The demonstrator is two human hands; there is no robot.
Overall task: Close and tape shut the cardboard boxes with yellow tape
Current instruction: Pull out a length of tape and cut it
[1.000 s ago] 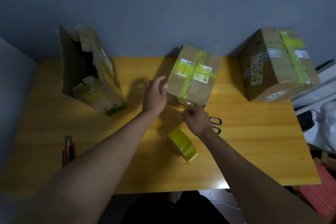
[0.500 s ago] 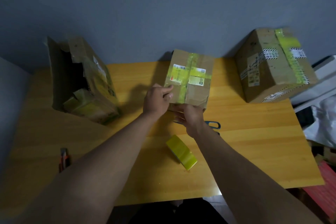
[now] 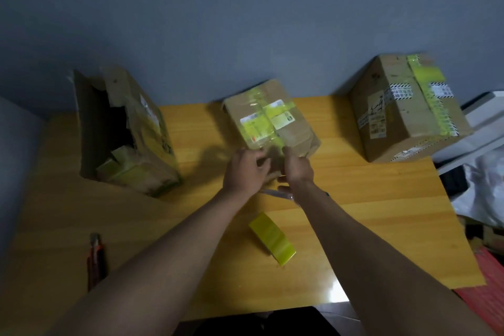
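Nearest the person, the roll of yellow tape (image 3: 272, 239) is lying on the wooden table (image 3: 381, 226), untouched, and it is serving here as the landmark. Well to the left of the roll, a red-handled utility knife (image 3: 95, 259) is resting near the table's edge. Just beyond the roll, both hands are working at the near end of the small middle box (image 3: 270, 123): the left hand (image 3: 245, 169) is curling its fingers round the box's lower near edge, and the right hand (image 3: 297, 166) is gripping the same end beside it, fingers bent over the cardboard. A pair of scissors (image 3: 278, 194) is lying under the right wrist, mostly hidden. The middle box is sitting tilted beyond the roll, already crossed with yellow strips. Far left of the roll, the torn box (image 3: 122, 131) is standing open, its flaps ragged. Far right of the roll, the large box (image 3: 409, 106) is sitting closed with yellow tape over its top. The step in hand seems to be turning or checking the middle box after taping. The next move probably calls for setting it down, then pulling the open left box closer and folding its flaps before reaching for the roll.
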